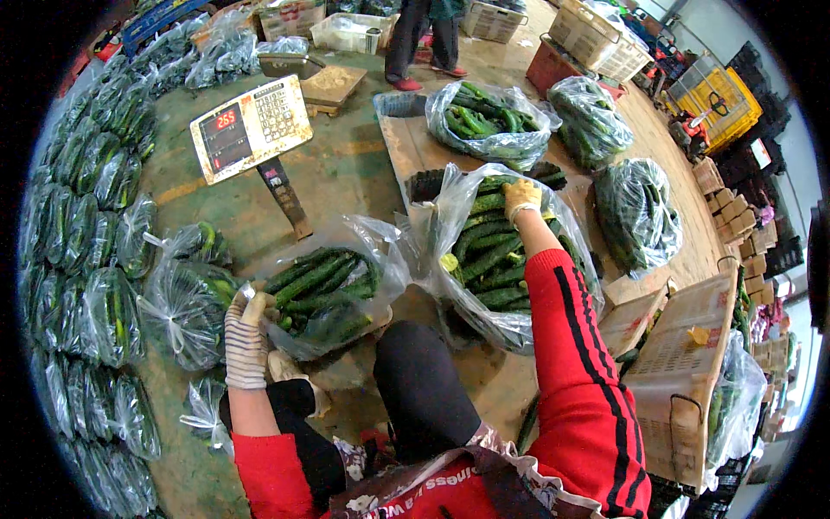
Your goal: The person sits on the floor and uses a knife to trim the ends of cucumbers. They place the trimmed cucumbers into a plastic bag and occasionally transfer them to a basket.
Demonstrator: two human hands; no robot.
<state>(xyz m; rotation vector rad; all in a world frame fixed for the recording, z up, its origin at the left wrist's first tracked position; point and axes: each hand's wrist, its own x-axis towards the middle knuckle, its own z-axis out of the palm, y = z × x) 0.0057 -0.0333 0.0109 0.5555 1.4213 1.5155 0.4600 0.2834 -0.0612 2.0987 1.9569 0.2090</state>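
Observation:
My left hand (248,340), in a striped knit glove, pinches the left rim of an open clear plastic bag (305,347). Dark green cucumbers (318,279) lie inside that bag, which sits by the foot of the digital scale (253,130). To the right, a larger open plastic bag (447,227) is full of cucumbers (489,259). Reaching into its far side, my right hand (522,196) wears a yellowish glove and rests on the cucumbers. Its fingers bend downward, and their tips are hidden, so a hold on a cucumber cannot be confirmed.
Bagged cucumbers (117,311) are stacked in rows along the left. A tied bag (185,311) stands beside my left hand. Beyond the large bag are another open bag (486,123) and tied bags (639,214). A plastic crate (674,370) stands at right; a person (425,39) stands ahead.

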